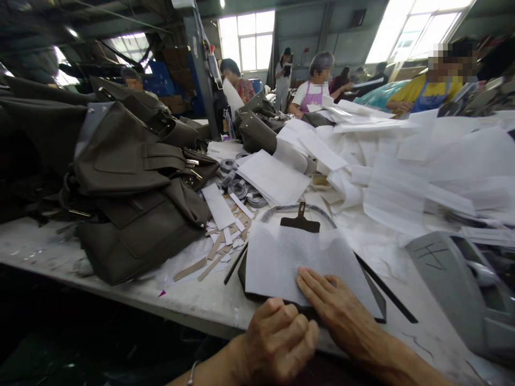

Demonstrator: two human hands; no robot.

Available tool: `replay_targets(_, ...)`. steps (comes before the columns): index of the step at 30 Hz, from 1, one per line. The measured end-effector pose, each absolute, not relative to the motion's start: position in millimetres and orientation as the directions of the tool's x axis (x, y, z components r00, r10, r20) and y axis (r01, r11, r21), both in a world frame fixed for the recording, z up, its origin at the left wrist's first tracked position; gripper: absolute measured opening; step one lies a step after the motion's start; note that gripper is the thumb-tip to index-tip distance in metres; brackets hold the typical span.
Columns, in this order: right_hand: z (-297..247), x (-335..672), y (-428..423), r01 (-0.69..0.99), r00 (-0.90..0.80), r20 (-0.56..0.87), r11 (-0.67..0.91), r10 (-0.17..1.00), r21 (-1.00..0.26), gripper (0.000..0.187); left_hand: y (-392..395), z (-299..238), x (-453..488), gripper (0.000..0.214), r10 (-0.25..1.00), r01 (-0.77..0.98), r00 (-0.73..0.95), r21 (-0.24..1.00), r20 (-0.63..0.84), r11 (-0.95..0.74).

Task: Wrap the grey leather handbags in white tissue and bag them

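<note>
A white sheet covers most of a dark bag piece lying at the table's front edge. My right hand lies on the sheet's lower part, fingers stretched out and close together. Just left of it, my left hand is closed into a fist at the piece's near edge; whatever its fingers may hold is hidden. A dark tab with a metal clasp sticks out past the sheet's far edge. Dark strips stretch out on either side of the piece.
Dark olive bags are piled at left. Paper scraps and grey tape rolls lie mid-table. White sheets heap up at right, behind a grey tape dispenser-like box. Several people work across the table.
</note>
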State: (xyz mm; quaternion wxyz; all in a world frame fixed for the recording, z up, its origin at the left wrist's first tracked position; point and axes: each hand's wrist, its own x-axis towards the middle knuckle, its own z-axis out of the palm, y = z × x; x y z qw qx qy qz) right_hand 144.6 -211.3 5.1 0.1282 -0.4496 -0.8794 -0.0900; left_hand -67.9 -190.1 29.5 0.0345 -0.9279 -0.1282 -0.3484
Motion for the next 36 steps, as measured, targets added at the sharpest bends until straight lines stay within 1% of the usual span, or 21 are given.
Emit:
replay_targets(1, 3, 144, -212, 0.819, -0.551, 0.333, 0.573, 0.766, 0.038, 0.051, -191, 38, -65, 0.025, 0.198, 0.236, 0.725, 0.032, 0.66, -0.971)
replay_targets(2, 1, 143, -213, 0.824, -0.535, 0.355, 0.566, 0.767, 0.018, 0.049, -189, 43, -60, 0.028, 0.212, 0.228, 0.732, 0.062, 0.648, -0.972)
replay_targets(3, 0, 142, -214, 0.827, -0.52, 0.371, 0.563, 0.769, -0.008, 0.048, -185, 45, -55, 0.03, 0.264, 0.247, 0.74, 0.115, 0.619, -0.962)
replay_targets(6, 0, 144, -215, 0.822, -0.489, 0.399, 0.563, 0.775, -0.084, 0.051, -167, 29, -41, 0.035, 0.499, 0.402, 0.713, 0.295, 0.493, -0.867)
replay_targets(7, 2, 145, -216, 0.823, -0.475, 0.402, 0.557, 0.783, -0.113, 0.051, -162, 20, -38, 0.034, 0.542, 0.431, 0.701, 0.329, 0.465, -0.84)
replay_targets(10, 12, 150, -216, 0.828, -0.399, 0.368, 0.502, 0.84, -0.249, 0.04, -153, -3, -38, 0.029, 0.593, 0.444, 0.691, 0.404, 0.415, -0.8)
replay_targets(13, 26, 151, -210, 0.801, -0.359, 0.279, 0.448, 0.89, -0.396, 0.028, -155, -9, -42, 0.023, 0.602, 0.413, 0.674, 0.457, 0.428, -0.787)
replay_targets(15, 33, 151, -205, 0.781, -0.375, 0.222, 0.436, 0.9, -0.448, 0.028, -156, -9, -43, 0.019, 0.591, 0.392, 0.657, 0.457, 0.468, -0.798)
replay_targets(16, 34, 151, -202, 0.778, -0.39, 0.196, 0.435, 0.9, -0.452, 0.03, -157, -9, -43, 0.017, 0.58, 0.384, 0.655, 0.447, 0.485, -0.808)
replay_targets(18, 34, 149, -198, 0.797, -0.409, 0.15, 0.433, 0.9, -0.421, 0.029, -156, -10, -42, 0.016, 0.557, 0.381, 0.666, 0.416, 0.495, -0.826)
replay_targets(21, 32, 149, -191, 0.839, -0.404, 0.101, 0.412, 0.909, -0.354, 0.026, -154, -12, -38, 0.013, 0.545, 0.422, 0.7, 0.349, 0.461, -0.837)
replay_targets(23, 35, 151, -184, 0.845, -0.401, 0.05, 0.39, 0.915, -0.365, 0.028, -153, -11, -37, 0.011, 0.544, 0.455, 0.725, 0.298, 0.422, -0.839)
replay_targets(26, 46, 153, -169, 0.852, -0.356, -0.085, 0.286, 0.931, -0.438, 0.027, -154, -4, -35, 0.01, 0.555, 0.508, 0.773, 0.224, 0.308, -0.832)
replay_targets(29, 53, 151, -157, 0.89, -0.266, -0.176, 0.172, 0.948, -0.421, 0.021, -154, 11, -34, 0.011, 0.576, 0.549, 0.804, 0.187, 0.146, -0.815)
replay_targets(31, 51, 148, -155, 0.899, -0.269, -0.177, 0.181, 0.947, -0.399, 0.02, -151, 24, -34, 0.017, 0.566, 0.547, 0.823, 0.202, 0.048, -0.812)
replay_targets(33, 42, 147, -158, 0.895, -0.302, -0.152, 0.225, 0.941, -0.385, 0.021, -143, 35, -33, 0.018, 0.542, 0.538, 0.839, 0.225, -0.052, -0.812)
replay_targets(35, 32, 146, -165, 0.901, -0.319, -0.105, 0.267, 0.942, -0.341, 0.022, -133, 42, -31, 0.014, 0.546, 0.556, 0.83, 0.232, -0.112, -0.798)
replay_targets(36, 27, 147, -169, 0.905, -0.324, -0.074, 0.286, 0.943, -0.314, 0.023, -128, 42, -30, 0.013, 0.564, 0.575, 0.817, 0.229, -0.119, -0.785)
